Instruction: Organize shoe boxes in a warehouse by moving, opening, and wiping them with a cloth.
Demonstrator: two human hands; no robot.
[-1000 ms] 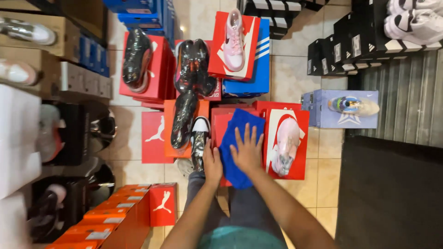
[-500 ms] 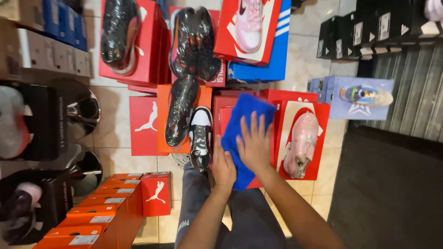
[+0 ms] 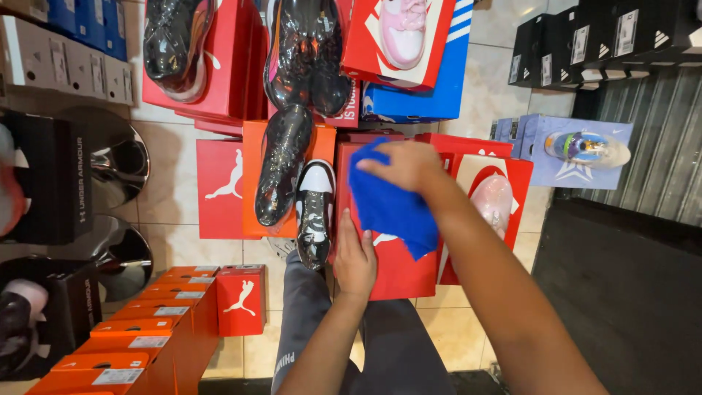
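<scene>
From the head view, the right hand (image 3: pixel 404 165) is pressing a blue cloth (image 3: pixel 389 206) flat against the lid of a red shoe box (image 3: pixel 398 267), fingers closed lightly over the cloth's upper edge, and the cloth is draping down toward five o'clock of that hand. The left hand (image 3: pixel 355 257) is lying open, palm down, on the same box at seven o'clock of the cloth, its fingers spread along the box's left edge. A black-and-white shoe (image 3: pixel 315 212) is standing just beside the left hand at ten o'clock, touching the box's side. A plastic-wrapped black shoe (image 3: pixel 283 164) is resting on an orange box (image 3: pixel 252 183) at nine o'clock of the cloth. At three o'clock a pink shoe (image 3: pixel 492 202) is sitting on another red box. A stack of orange boxes (image 3: pixel 139 344) is lying on the tiled floor (image 3: pixel 172 183) at eight o'clock
</scene>
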